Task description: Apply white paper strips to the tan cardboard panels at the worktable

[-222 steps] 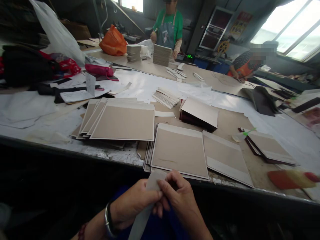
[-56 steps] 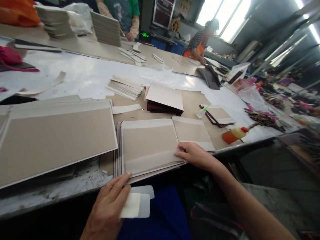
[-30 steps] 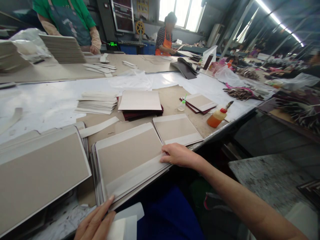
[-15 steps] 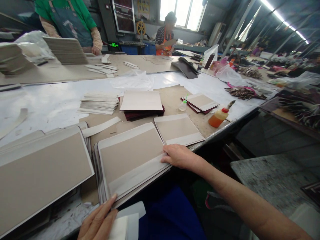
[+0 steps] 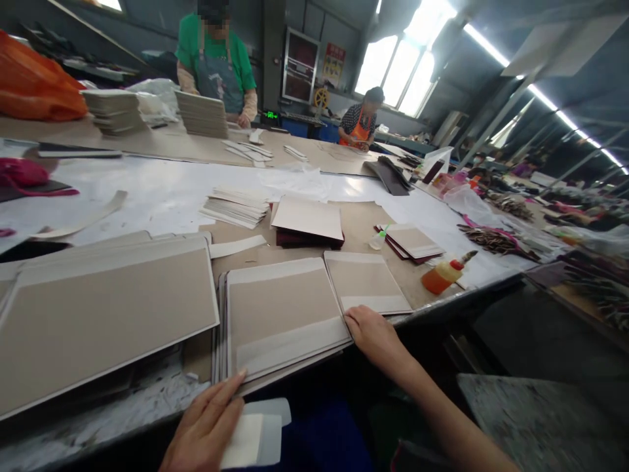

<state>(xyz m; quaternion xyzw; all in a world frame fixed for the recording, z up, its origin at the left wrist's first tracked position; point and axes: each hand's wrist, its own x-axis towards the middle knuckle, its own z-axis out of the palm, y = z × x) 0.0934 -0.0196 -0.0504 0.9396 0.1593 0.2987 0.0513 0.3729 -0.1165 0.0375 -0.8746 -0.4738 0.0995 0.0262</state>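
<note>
My left hand [image 5: 207,419] has its fingertips at the near left corner of the top beige panel [image 5: 285,301]. A few white paper pieces [image 5: 255,436] show under its palm and appear held there. Along the panel's near edge lies a pale white strip [image 5: 295,345]. At that strip's right end my right hand [image 5: 374,335] is closed, thumb and bent fingers at the panel's corner. The panel tops a stack of similar ones. Touching its right side is a smaller beige panel [image 5: 371,282] with white borders.
A larger panel stack [image 5: 113,314] lies left. Behind are white strips [image 5: 236,206], a pale sheet on maroon pieces [image 5: 307,216], a small green-tipped bottle [image 5: 378,240] and a glue bottle [image 5: 442,276] with orange liquid. Two co-workers [image 5: 216,78] stand across the table.
The view has swung left and up, so the table things sit further right and an orange bag shows at left. Both hands keep their places at the panel's near corners.
</note>
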